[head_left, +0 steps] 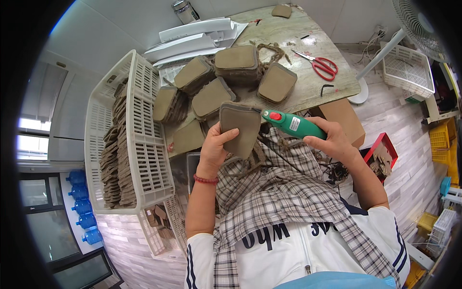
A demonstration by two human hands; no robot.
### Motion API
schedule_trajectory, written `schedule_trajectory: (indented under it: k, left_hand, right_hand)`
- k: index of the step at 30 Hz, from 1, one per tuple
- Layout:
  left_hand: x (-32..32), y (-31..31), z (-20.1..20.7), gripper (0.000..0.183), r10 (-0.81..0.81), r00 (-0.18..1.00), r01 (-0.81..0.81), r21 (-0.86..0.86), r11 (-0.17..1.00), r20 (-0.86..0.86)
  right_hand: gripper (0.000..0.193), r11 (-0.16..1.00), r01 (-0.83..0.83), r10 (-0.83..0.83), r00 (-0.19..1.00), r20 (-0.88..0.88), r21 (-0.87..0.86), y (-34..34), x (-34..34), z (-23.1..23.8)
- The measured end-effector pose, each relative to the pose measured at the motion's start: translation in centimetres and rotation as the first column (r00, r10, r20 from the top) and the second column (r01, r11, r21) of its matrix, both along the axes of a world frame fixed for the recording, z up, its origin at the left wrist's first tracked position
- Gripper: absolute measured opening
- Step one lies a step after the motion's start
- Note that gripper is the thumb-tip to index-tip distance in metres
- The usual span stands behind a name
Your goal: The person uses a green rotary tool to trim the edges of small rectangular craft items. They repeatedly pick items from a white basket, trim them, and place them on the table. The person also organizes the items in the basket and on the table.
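Seated at a marble-topped table (308, 91), we grip a brown felt-like pad (239, 129) in our left hand (215, 147), fingers clamped on its lower left edge, holding it upright above a plaid cloth (279, 183) on our lap. Our right hand (332, 140) is wrapped tight around a green handheld power tool (293, 124) whose tip touches the pad's upper right corner. Stacks of similar pads (226, 79) crowd the table just beyond; red-handled scissors (321, 64) lie farther right. A white plastic basket (144, 144) of pads stands at our left.
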State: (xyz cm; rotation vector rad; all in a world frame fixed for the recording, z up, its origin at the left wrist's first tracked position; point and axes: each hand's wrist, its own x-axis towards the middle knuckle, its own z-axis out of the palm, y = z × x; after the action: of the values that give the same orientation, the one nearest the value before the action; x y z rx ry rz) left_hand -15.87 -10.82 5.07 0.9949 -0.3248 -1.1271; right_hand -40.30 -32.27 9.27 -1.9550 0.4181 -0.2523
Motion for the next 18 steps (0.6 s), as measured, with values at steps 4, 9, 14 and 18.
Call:
schedule_trajectory:
  k: [4, 9, 14, 18]
  left_hand:
    - [0.3, 0.4, 0.5, 0.029, -0.058, 0.995, 0.051, 0.089, 0.995, 0.081]
    - [0.3, 0.6, 0.6, 0.028, -0.163, 0.973, 0.12, 0.243, 0.962, 0.162]
    - [-0.6, 0.0, 0.3, 0.024, -0.222, 0.964, 0.171, 0.299, 0.939, 0.146]
    - [-1.0, -0.2, 0.6, 0.026, -0.286, 0.949, 0.218, 0.382, 0.898, 0.133]
  right_hand:
    - [0.048, 0.992, -0.065, 0.069, 0.997, 0.033, -0.105, -0.1, -0.2, 0.0]
    - [0.048, 0.987, -0.098, 0.098, 0.995, -0.003, -0.131, 0.4, -0.2, 0.3]
    - [0.047, 0.994, -0.072, 0.075, 0.997, 0.028, -0.087, 1.2, 0.2, -0.9]
    - [0.048, 0.999, -0.05, 0.051, 0.999, 0.014, -0.009, 1.7, 0.6, -1.3]
